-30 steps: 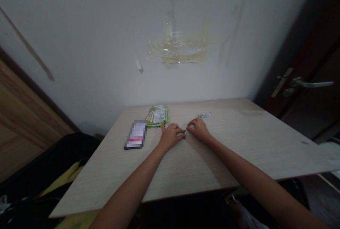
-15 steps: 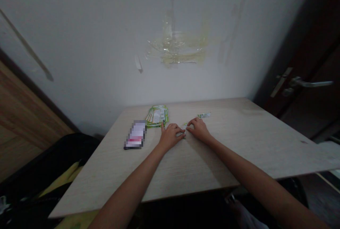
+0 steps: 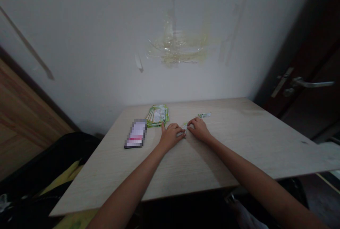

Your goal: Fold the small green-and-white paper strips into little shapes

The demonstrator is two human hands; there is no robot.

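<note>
Between my two hands, low on the table, is a small white-and-green packet (image 3: 185,127), mostly covered by my fingers. My left hand (image 3: 171,135) has its fingers bent around the near left side of it, with the thumb and fingertips at its edge. From the right, my right hand (image 3: 198,128) pinches the packet's other side with curled fingers. A fanned stack of green-and-white sachets (image 3: 158,115) lies just beyond my left hand. A narrow green-and-white strip (image 3: 204,115) rests behind my right hand.
A phone (image 3: 136,134), its screen pixelated, lies left of my left hand. The pale wooden table (image 3: 225,161) meets a wall (image 3: 106,44) with old tape on it. At the right is a dark door with a metal handle (image 3: 313,83); dark bags (image 3: 77,151) sit at the left.
Both hands stay in almost the same place. The fingers of my right hand have shifted very slightly, and a little more of the packet shows between the hands.
</note>
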